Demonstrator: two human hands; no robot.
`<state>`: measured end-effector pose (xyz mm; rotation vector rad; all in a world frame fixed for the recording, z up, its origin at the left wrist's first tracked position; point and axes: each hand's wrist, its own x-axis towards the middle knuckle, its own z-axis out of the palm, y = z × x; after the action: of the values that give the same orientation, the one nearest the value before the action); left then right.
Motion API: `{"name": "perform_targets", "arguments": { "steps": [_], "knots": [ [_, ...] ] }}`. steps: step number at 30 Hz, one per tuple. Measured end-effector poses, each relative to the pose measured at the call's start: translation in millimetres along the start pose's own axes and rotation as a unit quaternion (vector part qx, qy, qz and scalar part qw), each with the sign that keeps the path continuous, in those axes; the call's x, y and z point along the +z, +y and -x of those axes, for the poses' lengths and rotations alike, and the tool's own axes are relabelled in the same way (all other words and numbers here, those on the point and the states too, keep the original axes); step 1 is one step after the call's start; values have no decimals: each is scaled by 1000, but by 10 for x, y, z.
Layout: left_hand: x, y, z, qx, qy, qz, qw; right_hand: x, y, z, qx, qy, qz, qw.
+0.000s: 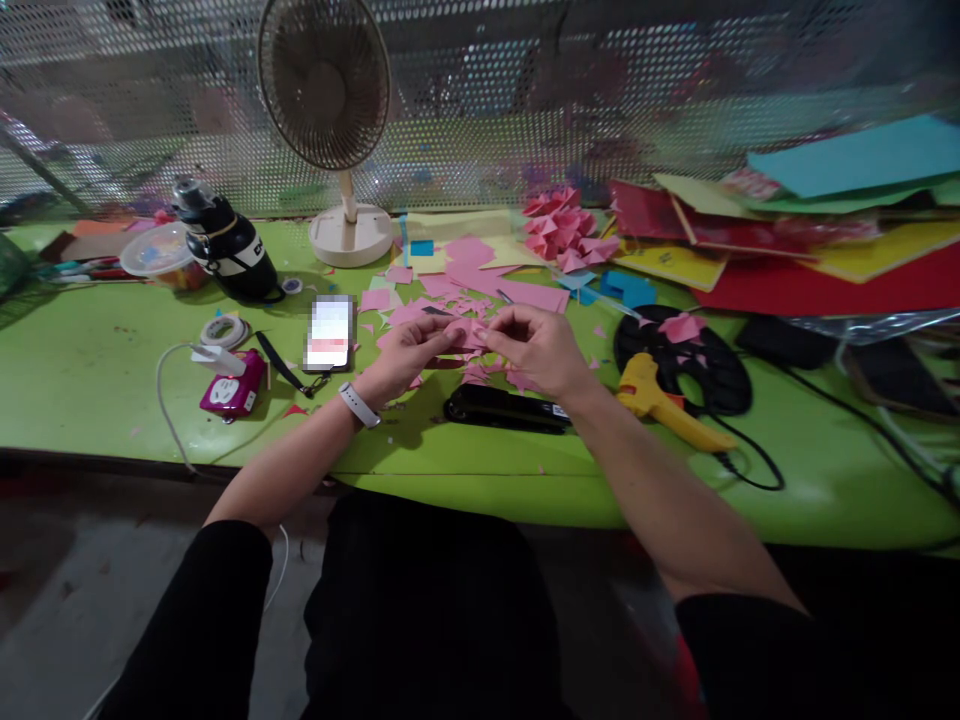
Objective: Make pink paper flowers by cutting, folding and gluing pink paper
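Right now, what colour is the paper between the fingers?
The paper is pink, seen best in the head view.

Fan point(324, 92) behind phone point(330, 334), stapler point(504, 409) before paper scraps point(466, 302), glue gun point(664, 402) right of stapler

Hands point(544, 350) pinch close together, forearms point(296, 455) angled inward.

Fingers point(433, 347) hide the pink paper point(472, 334) (partly, at edges).
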<state>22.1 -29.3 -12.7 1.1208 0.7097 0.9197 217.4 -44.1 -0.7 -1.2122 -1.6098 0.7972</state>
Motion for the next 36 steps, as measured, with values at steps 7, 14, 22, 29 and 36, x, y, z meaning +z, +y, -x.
{"name": "perform_targets", "arguments": {
  "steps": [7,14,22,29,36],
  "knots": [
    [-1,0,1,2,2,-6,1000,9,-11,0,7,9,-8,1000],
    [-8,-1,-4,2,1,-30,1000,9,14,-2,13,18,-13,1000],
    [-2,12,12,30,-29,-21,999,15,10,5,16,17,-21,1000],
    [-12,-38,-8,42,10,-44,998,-2,89,-28,37,24,-27,999],
    [-38,-96,-40,60,23,-81,995,16,99,-19,17,-48,23,998]
  ]
}}
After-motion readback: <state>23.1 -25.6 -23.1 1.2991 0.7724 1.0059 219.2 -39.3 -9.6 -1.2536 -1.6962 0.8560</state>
